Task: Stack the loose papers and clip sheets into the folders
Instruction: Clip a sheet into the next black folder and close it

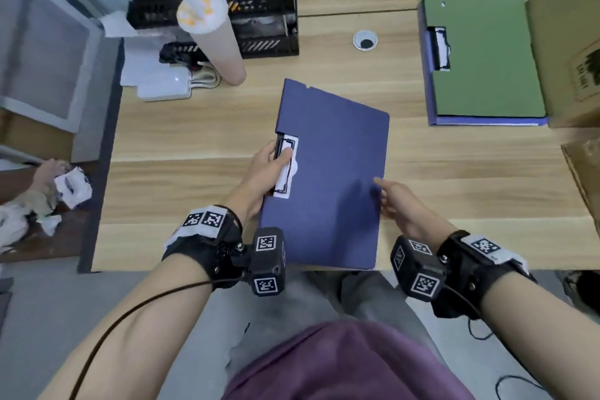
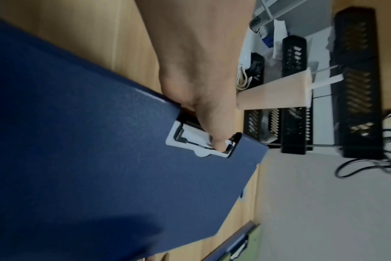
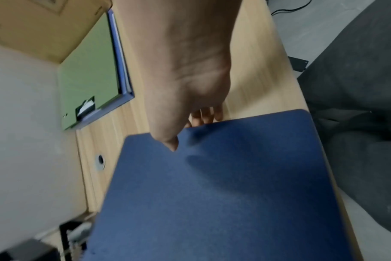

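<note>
A closed blue folder lies tilted in the middle of the wooden desk, its near end over the front edge. My left hand grips its left edge at the black-and-white clip, thumb pressed on the clip. My right hand holds the folder's right edge, thumb on the blue cover and fingers curled under it. A green folder lies closed on top of a blue one at the far right, its clip facing left.
A tall drink cup with a straw stands at the back left beside black mesh trays and a white power strip. Cardboard boxes line the right side. A cable hole sits mid-back. Another person's hand holds crumpled paper at far left.
</note>
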Tool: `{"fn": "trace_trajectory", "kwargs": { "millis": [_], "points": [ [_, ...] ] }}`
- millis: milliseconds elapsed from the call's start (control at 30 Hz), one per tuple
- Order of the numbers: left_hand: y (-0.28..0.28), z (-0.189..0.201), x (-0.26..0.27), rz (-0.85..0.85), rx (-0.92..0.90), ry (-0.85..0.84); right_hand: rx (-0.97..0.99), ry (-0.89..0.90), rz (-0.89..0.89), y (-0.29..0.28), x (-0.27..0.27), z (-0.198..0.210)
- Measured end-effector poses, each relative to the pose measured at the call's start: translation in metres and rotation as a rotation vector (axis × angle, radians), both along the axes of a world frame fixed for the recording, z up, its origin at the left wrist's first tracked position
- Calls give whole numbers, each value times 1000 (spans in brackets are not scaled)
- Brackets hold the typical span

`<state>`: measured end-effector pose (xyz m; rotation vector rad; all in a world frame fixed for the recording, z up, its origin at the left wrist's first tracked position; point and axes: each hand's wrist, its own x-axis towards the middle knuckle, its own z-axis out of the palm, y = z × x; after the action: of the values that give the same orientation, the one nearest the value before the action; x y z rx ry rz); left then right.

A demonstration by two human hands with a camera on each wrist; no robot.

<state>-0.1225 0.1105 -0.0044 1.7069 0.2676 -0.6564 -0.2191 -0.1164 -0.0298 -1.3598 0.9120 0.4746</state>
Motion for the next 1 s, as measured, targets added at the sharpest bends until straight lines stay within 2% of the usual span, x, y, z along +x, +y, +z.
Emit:
{"fn": "trace_trajectory", "kwargs": {
  "millis": [133, 233, 367, 433, 533, 700, 800, 1000],
  "points": [
    [17, 29, 18, 100, -88, -142, -28, -88, 50, 24, 17, 21],
    [26, 48, 39, 197, -153, -180, -3, -134, 73, 25, 29, 39],
    [14, 63, 72, 237, -227, -171, -72, -191, 46, 11, 33, 57],
    [-4, 67, 83, 205, -289, -120, -107, -217, -19, -4, 31, 60],
    [-41, 71, 82, 69, -401, -17, -150, -238, -166, -30, 26, 56],
    [-98, 62, 63, -140, -339, 63, -221, -223, -376, -83, 22, 49],
    [-127, 52, 66, -170, -280, 73, -236, -186, -381, -118, 23, 44],
    [-190, 36, 88, -114, -206, 74, -212, -115, -361, -179, 46, 39]
  ]
}}
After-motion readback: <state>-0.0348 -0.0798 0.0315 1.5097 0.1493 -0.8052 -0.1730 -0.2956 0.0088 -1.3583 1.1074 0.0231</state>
